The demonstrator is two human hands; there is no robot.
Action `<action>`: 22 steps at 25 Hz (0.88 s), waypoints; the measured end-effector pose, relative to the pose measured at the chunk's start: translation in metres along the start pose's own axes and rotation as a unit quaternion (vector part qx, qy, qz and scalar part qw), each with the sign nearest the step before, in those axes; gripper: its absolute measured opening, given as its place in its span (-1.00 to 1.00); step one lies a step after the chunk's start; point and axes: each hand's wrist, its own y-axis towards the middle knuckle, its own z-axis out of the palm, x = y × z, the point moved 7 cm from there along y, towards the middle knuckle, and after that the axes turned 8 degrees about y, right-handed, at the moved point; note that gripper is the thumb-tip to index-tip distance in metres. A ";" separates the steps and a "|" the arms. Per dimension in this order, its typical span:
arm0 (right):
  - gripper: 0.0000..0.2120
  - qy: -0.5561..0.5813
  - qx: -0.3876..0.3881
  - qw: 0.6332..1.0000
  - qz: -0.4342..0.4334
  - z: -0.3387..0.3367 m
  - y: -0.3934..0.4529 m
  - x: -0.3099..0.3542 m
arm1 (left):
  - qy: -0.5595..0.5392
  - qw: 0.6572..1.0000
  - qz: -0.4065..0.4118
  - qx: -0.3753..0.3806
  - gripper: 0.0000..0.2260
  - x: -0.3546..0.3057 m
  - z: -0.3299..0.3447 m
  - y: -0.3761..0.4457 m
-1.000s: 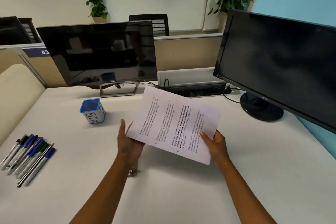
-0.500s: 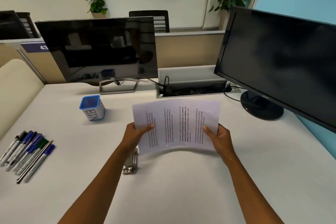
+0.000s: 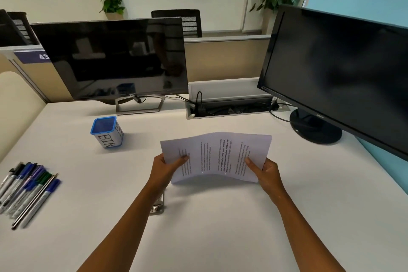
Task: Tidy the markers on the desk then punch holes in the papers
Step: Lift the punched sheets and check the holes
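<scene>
We hold the papers (image 3: 218,157) above the middle of the white desk (image 3: 242,227), our left hand (image 3: 164,169) gripping the left edge and our right hand (image 3: 266,171) gripping the right edge, thumbs on top. The sheets arch upward between our hands, the middle raised and the near edge lifted off the desk. They are white with several blocks of small black print, turned sideways to us, one block in bolder type; the words are too small to read. Two small bright dots show near the near edge.

A metal hole punch (image 3: 157,204) sits on the desk just under our left forearm, partly hidden. The markers (image 3: 26,190) lie in a loose bundle at the near left, with blue, black and green caps, alongside a thin dark pencil. Farther left of the papers stands a blue-rimmed white cup (image 3: 107,131) lettered "BIN". The left monitor (image 3: 114,59) reads "DELL", the right monitor (image 3: 337,73) "acer", and a blue tag (image 3: 36,57) on the partition shows "43".
</scene>
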 end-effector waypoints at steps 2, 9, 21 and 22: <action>-0.81 -0.005 -0.002 1.000 0.002 0.000 0.001 -0.002 | 0.003 1.000 -0.006 -0.003 -0.82 0.004 0.002 -0.001; -0.81 0.006 -0.016 1.000 0.007 -0.006 0.001 -0.012 | 0.016 1.000 0.018 0.015 -0.80 -0.002 0.007 0.003; -0.65 -0.002 -0.031 0.999 -0.010 -0.020 0.007 0.004 | 0.077 0.994 0.075 0.031 -0.82 -0.010 0.016 0.008; -0.63 -0.001 -0.044 0.999 -0.016 -0.024 0.010 0.012 | 0.103 0.990 0.082 0.049 -0.83 -0.018 0.014 0.012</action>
